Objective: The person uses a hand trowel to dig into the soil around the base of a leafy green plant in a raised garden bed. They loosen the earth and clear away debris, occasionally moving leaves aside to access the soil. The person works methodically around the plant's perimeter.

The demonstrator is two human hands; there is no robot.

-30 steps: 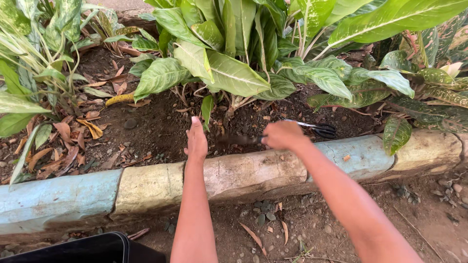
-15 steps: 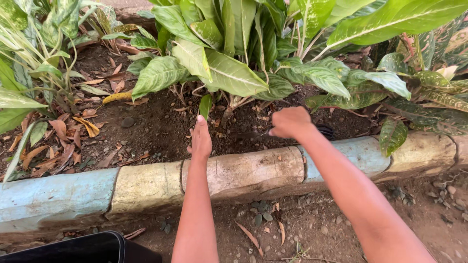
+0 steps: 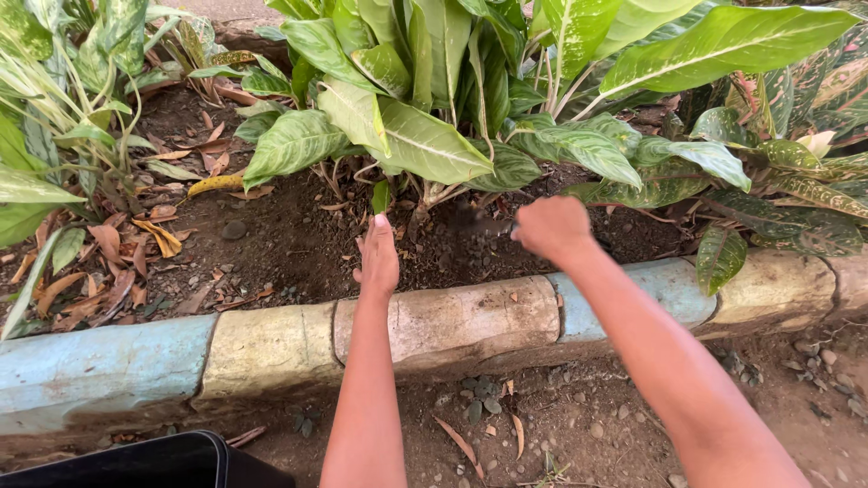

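- The small green leaf [image 3: 381, 196] stands up out of the dark soil [image 3: 298, 244], right at the foot of the big leafy plant [image 3: 425, 99].
- The left hand [image 3: 378, 258] lies flat and open over the soil, fingers straight and close together. Its fingertips [image 3: 380, 222] are just under the small green leaf, almost touching it.
- The right hand [image 3: 551, 228] is closed in a fist over the soil, to the right of the left hand. A dark blurry thing [image 3: 484, 224] pokes out from the fist toward the plant stems. I cannot tell what it is.
- The big leaves of the plant hang over both hands and hide the soil behind them.
- A low stone curb [image 3: 452, 321], painted pale blue and yellow, runs across in front of the garden bed. Both arms reach over it.
- Dry brown leaves [image 3: 117, 244] lie on the soil to the left, well away from the hands, and a yellow fallen leaf [image 3: 215, 183] lies near them.
- A spotted plant [image 3: 768, 181] grows on the right, and one of its leaves droops over the curb.
- Small stones [image 3: 479, 407] lie on the dirt path below the curb.
- A black bin's edge [image 3: 136, 456] shows at the bottom left.
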